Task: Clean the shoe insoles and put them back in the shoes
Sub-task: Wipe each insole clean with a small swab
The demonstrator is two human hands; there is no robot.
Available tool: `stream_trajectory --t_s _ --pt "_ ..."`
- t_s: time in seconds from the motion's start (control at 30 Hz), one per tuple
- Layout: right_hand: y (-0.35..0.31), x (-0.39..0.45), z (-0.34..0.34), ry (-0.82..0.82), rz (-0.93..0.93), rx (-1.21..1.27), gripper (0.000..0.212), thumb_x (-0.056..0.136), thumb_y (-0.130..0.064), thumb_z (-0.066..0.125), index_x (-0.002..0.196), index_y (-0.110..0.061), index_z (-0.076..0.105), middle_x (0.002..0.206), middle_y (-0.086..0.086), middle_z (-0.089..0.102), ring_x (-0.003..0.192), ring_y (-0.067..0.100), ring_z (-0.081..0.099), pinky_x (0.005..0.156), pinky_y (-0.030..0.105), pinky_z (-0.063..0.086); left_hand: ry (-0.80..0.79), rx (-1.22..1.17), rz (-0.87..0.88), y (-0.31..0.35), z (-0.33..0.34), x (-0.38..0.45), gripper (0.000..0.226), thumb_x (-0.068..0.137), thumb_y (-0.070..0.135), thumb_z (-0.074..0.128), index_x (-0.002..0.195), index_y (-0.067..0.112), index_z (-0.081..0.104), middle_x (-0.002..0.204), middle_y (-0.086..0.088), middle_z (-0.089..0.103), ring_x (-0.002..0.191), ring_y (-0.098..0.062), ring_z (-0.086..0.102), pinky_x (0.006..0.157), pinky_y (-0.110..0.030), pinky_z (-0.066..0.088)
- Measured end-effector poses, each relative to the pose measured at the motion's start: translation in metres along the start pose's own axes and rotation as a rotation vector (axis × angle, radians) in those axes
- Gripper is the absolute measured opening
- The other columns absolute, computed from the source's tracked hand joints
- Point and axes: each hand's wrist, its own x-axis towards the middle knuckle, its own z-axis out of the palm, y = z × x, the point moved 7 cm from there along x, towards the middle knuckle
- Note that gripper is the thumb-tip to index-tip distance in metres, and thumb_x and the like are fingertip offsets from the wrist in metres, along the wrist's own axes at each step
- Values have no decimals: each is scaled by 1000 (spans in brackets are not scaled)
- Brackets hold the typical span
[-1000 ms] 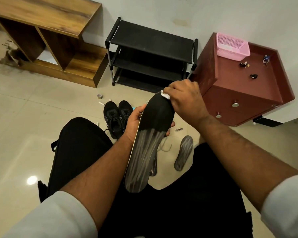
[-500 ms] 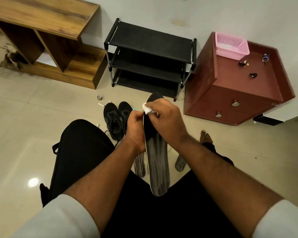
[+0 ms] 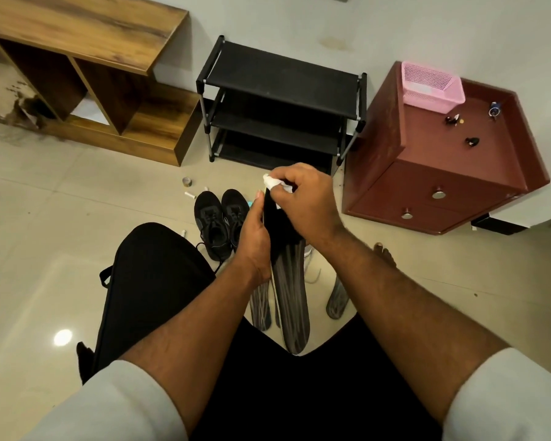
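A seated person holds a dark insole (image 3: 291, 300) over the lap, its long axis running away from the body: the plain black end points toward the black shoe rack (image 3: 280, 103), the grey-streaked end toward the knees. The left hand (image 3: 255, 240) grips the insole's left edge, fingers curled round it. The right hand (image 3: 303, 202) pinches a small white wipe (image 3: 272, 183) against the far end. Two more streaked insoles (image 3: 261, 308) lie on the tiled floor (image 3: 61, 237) below, either side of the held one. A pair of black shoes (image 3: 221, 221) stands just left of the hands, toes toward the rack. On the maroon cabinet (image 3: 442, 173), a pink basket (image 3: 431, 85) sits by the wall; its contents cannot be made out.
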Motion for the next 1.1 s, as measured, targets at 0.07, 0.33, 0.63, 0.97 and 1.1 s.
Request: stream_trajectory --t_s 0.07,0.33,0.63,0.97,1.1 --pt "12 6 -9 52 76 -3 15 83 -10 65 96 -7 73 89 0 66 80 5 57 69 1 40 -12 20 -19 -2 1 0 62 99 60 32 120 14 68 116 -19 68 107 -31 64 94 -49 49" --pt "14 4 -4 -19 35 -10 16 86 -13 62 99 -10 72 92 -1 66 83 6 58 72 7 43 -8 19 -32 0 2 2 59 100 58 33 110 16 73 115 -20 68 105 -32 65 93 -50 51" --pt "45 3 -19 39 166 -57 14 83 -11 63 91 -10 74 85 2 70 78 9 60 69 12 45 -25 23 -61 -8 -1 8 71 94 67 35 133 14 59 132 -25 58 117 -37 58 100 -53 45" --pt "21 -15 0 -10 58 -6 12 84 -13 67 93 -10 73 86 2 68 79 12 60 69 13 44 -28 -67 -20 0 2 5 59 98 56 36 100 13 76 98 -14 74 88 -24 72 84 -39 54" --pt "46 -10 -14 50 196 -49 14 86 -12 63 96 -10 72 89 3 68 78 7 57 64 2 36 -14 -50 -47 -1 0 4 61 97 60 35 95 17 79 101 -16 72 89 -28 69 86 -45 52"
